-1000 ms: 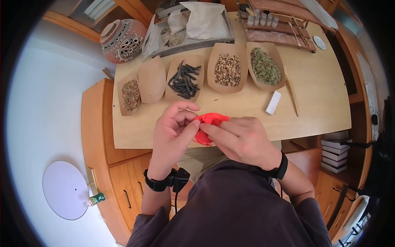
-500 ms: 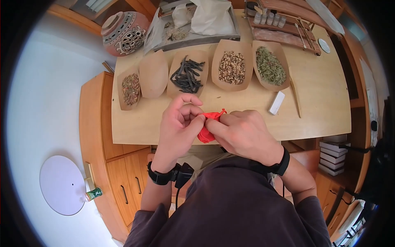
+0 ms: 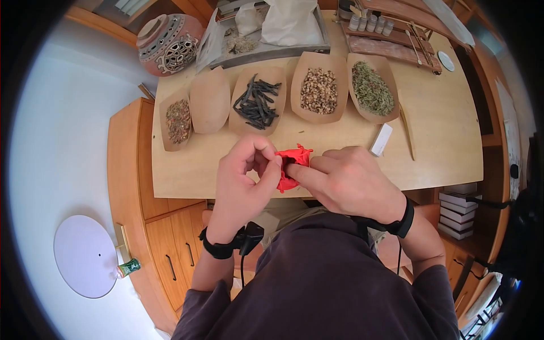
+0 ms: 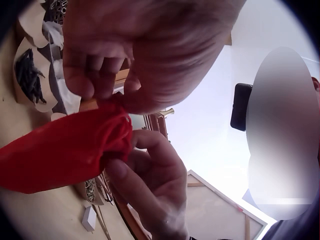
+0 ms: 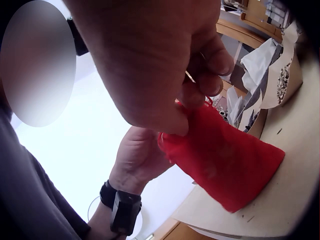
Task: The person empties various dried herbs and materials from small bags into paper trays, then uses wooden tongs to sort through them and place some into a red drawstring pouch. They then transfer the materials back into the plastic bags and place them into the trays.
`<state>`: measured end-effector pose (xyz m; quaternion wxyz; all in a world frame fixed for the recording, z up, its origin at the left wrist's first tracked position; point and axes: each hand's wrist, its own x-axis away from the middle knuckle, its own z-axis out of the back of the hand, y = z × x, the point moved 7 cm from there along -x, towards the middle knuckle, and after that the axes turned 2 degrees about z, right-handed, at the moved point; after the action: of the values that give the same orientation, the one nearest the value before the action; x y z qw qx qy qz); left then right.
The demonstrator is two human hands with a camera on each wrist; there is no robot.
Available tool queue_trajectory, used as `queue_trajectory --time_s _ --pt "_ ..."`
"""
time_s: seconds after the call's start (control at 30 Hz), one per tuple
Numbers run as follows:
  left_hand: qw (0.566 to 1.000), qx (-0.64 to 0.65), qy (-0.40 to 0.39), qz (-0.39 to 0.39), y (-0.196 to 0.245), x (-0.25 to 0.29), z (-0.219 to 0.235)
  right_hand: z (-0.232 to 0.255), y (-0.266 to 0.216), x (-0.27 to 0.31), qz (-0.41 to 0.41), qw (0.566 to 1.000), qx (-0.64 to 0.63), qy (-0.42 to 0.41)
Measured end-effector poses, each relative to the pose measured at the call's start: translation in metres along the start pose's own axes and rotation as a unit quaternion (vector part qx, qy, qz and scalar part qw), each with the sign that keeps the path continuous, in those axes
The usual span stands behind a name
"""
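A small red cloth pouch [image 3: 296,156] is held between both hands at the table's front edge, its gathered mouth turned toward the person. The left hand [image 3: 243,175] pinches the mouth's left rim between thumb and fingers. At the right rim, the right hand [image 3: 354,178] grips the cloth, with a finger or thumb at the dark opening. In the left wrist view the pouch [image 4: 60,150] hangs long and smooth from its gathered neck. The right wrist view shows the pouch [image 5: 225,160] with its lower end near the tabletop. What it contains is hidden.
Paper trays hold reddish bits [image 3: 178,122], dark strips [image 3: 258,102], tan pieces [image 3: 319,90] and green herbs [image 3: 372,89]; another tray [image 3: 210,101] is bare. A white box [image 3: 381,140] and wooden tweezers [image 3: 407,133] lie right. Behind stand a grey tray [image 3: 317,48] and a patterned pot [image 3: 170,45].
The pouch's mouth has turned and spread, showing its dark inside. The right hand has shifted slightly right, and the left hand's index finger has curled down closer to the thumb.
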<state>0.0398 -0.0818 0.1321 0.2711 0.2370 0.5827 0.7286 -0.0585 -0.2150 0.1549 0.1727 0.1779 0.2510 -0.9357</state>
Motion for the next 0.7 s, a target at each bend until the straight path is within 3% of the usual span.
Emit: queue_trajectory --time_s 0.03,0.13,0.23,0.43,0.53,0.7 --pt "1.0 -0.006 -0.016 0.002 0.002 0.001 0.0 0.002 -0.002 0.0 0.001 1.0 0.001 0.005" --pt "0.985 -0.115 -0.076 -0.106 0.017 0.003 -0.002 -0.003 -0.002 0.007 0.042 0.997 0.006 -0.06" --pt "0.956 -0.246 -0.111 -0.114 0.028 0.013 -0.01 0.004 -0.002 0.009 0.041 0.996 0.044 -0.072" --pt "0.834 -0.484 -0.167 -0.205 0.05 0.009 -0.021 0.014 -0.002 0.011 0.086 0.989 0.093 -0.081" --pt "0.808 -0.517 -0.161 -0.232 0.057 0.006 -0.017 0.024 0.0 0.012 0.09 0.979 0.142 -0.111" --pt "0.814 -0.499 -0.177 -0.238 0.058 0.007 -0.018 0.035 0.003 0.016 0.103 0.973 0.168 -0.12"
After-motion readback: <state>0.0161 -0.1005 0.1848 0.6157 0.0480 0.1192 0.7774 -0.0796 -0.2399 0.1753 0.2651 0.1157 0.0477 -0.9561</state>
